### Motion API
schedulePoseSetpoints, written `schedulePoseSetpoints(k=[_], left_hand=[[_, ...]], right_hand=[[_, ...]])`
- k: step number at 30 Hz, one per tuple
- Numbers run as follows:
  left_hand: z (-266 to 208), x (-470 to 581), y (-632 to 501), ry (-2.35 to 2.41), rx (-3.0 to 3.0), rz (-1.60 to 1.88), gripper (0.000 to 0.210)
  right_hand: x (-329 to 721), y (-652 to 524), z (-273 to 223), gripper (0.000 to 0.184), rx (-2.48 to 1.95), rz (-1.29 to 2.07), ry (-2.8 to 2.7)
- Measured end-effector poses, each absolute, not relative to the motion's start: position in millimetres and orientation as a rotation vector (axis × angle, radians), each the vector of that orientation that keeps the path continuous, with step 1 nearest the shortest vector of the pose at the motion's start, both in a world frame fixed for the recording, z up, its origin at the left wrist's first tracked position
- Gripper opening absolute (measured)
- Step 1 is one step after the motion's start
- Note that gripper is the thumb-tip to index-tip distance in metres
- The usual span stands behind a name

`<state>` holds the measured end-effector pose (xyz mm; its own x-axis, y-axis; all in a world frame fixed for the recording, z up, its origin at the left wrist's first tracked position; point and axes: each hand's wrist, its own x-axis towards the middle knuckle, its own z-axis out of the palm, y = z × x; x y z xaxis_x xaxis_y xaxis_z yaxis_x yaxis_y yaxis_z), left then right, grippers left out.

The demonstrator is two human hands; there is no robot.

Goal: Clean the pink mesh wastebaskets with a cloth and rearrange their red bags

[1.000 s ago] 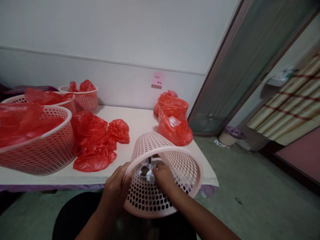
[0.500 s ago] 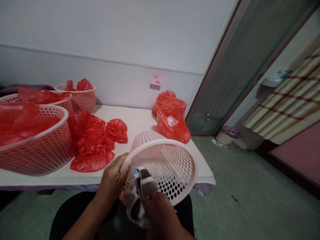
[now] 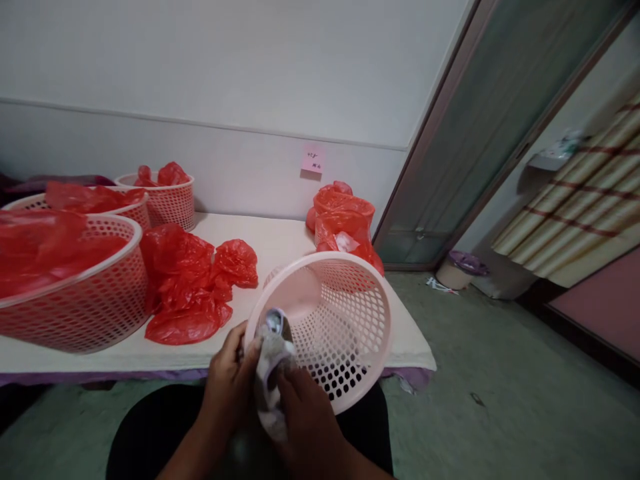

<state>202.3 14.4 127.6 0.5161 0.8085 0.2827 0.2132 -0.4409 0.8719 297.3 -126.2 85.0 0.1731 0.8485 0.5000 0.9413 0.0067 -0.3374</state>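
A pale pink plastic basket (image 3: 345, 327) with a perforated wall is tilted over my lap, its mouth facing me. My left hand (image 3: 231, 373) is closed on the left side of its rim, thumb toward the inside. In my right hand (image 3: 307, 407) is a bunched cloth (image 3: 273, 353), grey, brown and white with a pale edging. The cloth lies at the inner left side of the rim, close by my left thumb. My right fingers are partly hidden in its folds.
On the white-covered bed (image 3: 280, 230) lie crumpled red plastic bags (image 3: 190, 287). Several baskets with red bags stand at the left, including a large one (image 3: 80, 287). Another basket in a red bag (image 3: 345, 217) stands behind mine. A small bin (image 3: 457, 270) sits on the floor at the right.
The basket's mouth has turned more toward me and risen slightly. My right hand has moved a little left and up with the cloth, which is now more bunched against the rim.
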Motion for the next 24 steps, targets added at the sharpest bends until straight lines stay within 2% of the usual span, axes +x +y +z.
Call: schedulePoseSetpoints(k=[3, 6, 10, 14, 19, 24], left_hand=[[116.0, 198.1, 6.0, 0.856, 1.926, 0.952, 0.040], [111.9, 193.1, 11.2, 0.774, 2.110, 1.018, 0.036], [113.1, 190.2, 22.1, 0.658, 2.283, 1.139, 0.032], [114.5, 193.1, 20.3, 0.572, 2.327, 1.153, 0.030], [112.3, 196.6, 15.4, 0.540, 2.323, 1.106, 0.031], [111.2, 196.1, 19.9, 0.496, 2.416, 1.109, 0.029]], right_hand=[[290.3, -118.8, 97.2, 0.044, -1.860, 0.084, -1.600], [293.8, -113.9, 85.8, 0.038, -1.906, 0.194, -1.662], [326.9, -108.5, 65.5, 0.020, -2.271, 0.089, -1.809], [381.1, -98.8, 69.6, 0.022, -2.605, -0.041, -1.789], [415.4, -81.9, 73.8, 0.032, -2.662, -0.074, -1.670], [396.0, -87.7, 67.2, 0.028, -2.542, 0.152, -1.804]])
